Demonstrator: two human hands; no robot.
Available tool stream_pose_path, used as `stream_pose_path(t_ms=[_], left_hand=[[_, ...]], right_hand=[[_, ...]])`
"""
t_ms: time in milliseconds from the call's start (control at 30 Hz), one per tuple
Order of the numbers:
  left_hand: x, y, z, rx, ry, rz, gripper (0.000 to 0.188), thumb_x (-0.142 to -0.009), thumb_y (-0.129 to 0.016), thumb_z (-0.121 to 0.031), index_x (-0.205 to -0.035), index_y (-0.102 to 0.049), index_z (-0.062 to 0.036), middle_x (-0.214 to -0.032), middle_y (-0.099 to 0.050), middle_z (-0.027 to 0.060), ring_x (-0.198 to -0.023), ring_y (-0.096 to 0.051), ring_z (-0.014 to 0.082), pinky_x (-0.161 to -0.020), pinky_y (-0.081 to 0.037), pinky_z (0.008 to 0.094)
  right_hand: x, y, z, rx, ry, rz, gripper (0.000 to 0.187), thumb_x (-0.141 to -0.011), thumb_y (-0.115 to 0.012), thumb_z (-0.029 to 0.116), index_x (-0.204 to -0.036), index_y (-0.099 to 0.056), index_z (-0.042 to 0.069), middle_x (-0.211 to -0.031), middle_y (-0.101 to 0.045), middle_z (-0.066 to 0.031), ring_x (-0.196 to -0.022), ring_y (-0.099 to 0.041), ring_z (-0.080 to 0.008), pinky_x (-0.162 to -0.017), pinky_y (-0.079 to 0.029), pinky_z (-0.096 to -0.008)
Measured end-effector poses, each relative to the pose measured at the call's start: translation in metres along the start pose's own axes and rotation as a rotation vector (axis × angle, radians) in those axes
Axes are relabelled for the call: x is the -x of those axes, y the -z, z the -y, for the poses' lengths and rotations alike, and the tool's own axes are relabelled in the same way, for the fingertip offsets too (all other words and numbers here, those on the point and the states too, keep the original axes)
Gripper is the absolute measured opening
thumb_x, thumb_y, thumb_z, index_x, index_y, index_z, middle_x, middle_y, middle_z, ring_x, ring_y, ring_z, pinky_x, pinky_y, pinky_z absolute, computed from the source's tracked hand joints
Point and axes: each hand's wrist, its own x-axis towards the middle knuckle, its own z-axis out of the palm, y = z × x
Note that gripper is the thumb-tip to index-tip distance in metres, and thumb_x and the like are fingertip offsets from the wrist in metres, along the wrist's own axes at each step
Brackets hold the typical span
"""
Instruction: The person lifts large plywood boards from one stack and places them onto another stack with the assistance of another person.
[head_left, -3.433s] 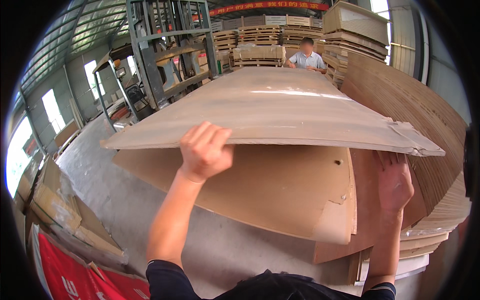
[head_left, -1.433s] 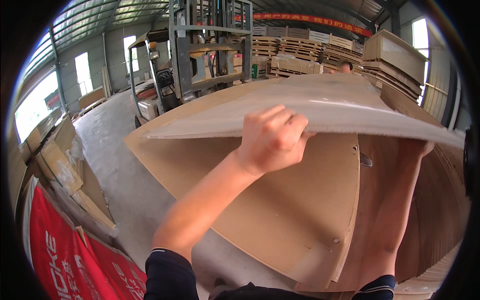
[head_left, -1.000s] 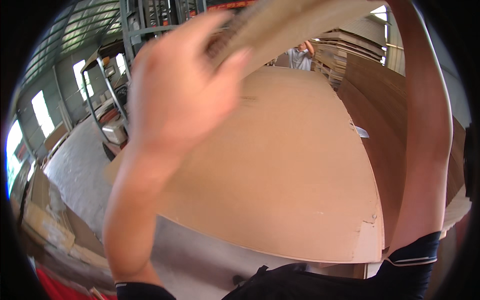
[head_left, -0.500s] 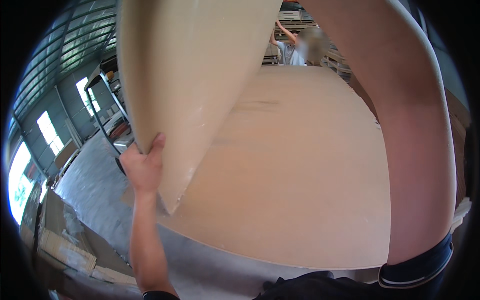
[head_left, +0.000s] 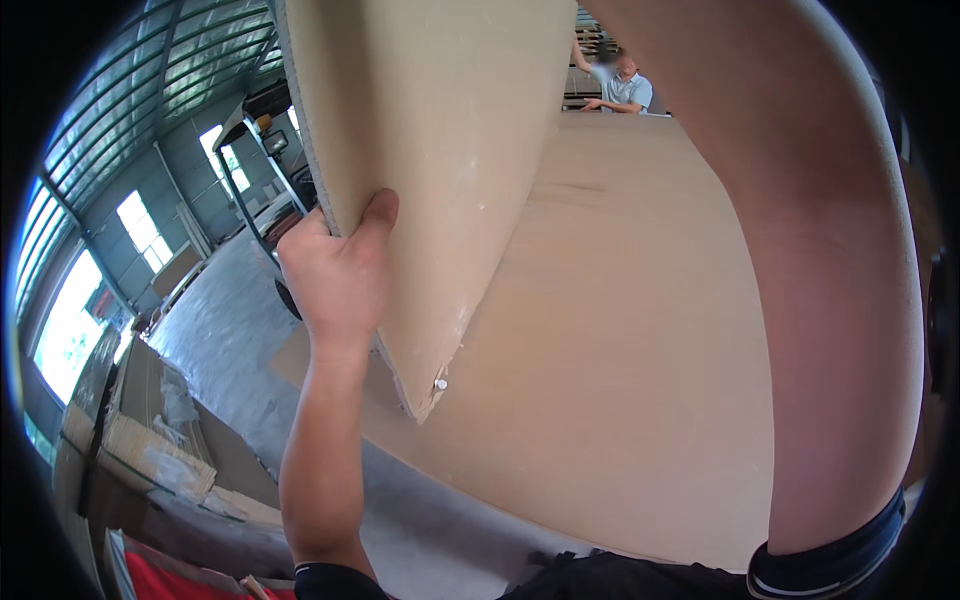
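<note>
A large tan board (head_left: 450, 130), probably wood panel, stands tilted up on edge in front of me. My left hand (head_left: 335, 275) is closed round its left edge, thumb lying on the near face. The board's low corner is chipped, with a small pale bit stuck near it, and it rests on or just above a broad flat tan sheet (head_left: 620, 350). My right arm (head_left: 830, 260) reaches up past the top of the picture on the right, so the right hand is out of sight.
Across the flat sheet, a person in a light shirt (head_left: 628, 92) has one arm raised. A forklift-like vehicle (head_left: 240, 150) stands beyond the board on the left. Stacked panels (head_left: 150, 450) and a red item (head_left: 165, 575) lie at the lower left, beside grey floor (head_left: 210, 320).
The tilted board and my left hand have shifted right and upward in view. The far person has turned and lowered one arm. My view has swung left, bringing in the red item.
</note>
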Motion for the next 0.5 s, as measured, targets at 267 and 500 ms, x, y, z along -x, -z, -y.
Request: stream_pose_path(t_ms=[267,500], left_hand=[[-0.030,0.036,0.031,0.021,0.074,0.271,0.033,-0.080,-0.072,-0.027,-0.080,-0.067,0.0056,-0.066,-0.063,0.0045,-0.058,-0.055,0.0096,-0.055,-0.043,0.0247],[-0.094,0.079,0.057,0.211,-0.076,0.777,0.055,-0.079,-0.070,-0.046,-0.099,-0.064,0.0047,-0.080,-0.065,0.0088,-0.067,-0.064,0.0166,-0.059,-0.048,0.0254]], right_hand=[[0.031,-0.052,-0.023,0.081,-0.012,0.017,0.090,-0.074,-0.064,0.036,-0.141,-0.021,-0.006,-0.138,-0.030,-0.0378,-0.123,-0.038,-0.0475,-0.103,-0.036,-0.0556],[0.051,-0.115,-0.046,0.175,-0.011,0.008,0.095,-0.070,-0.068,0.032,-0.141,-0.018,-0.008,-0.139,-0.027,-0.0391,-0.127,-0.034,-0.0494,-0.104,-0.035,-0.0556]])
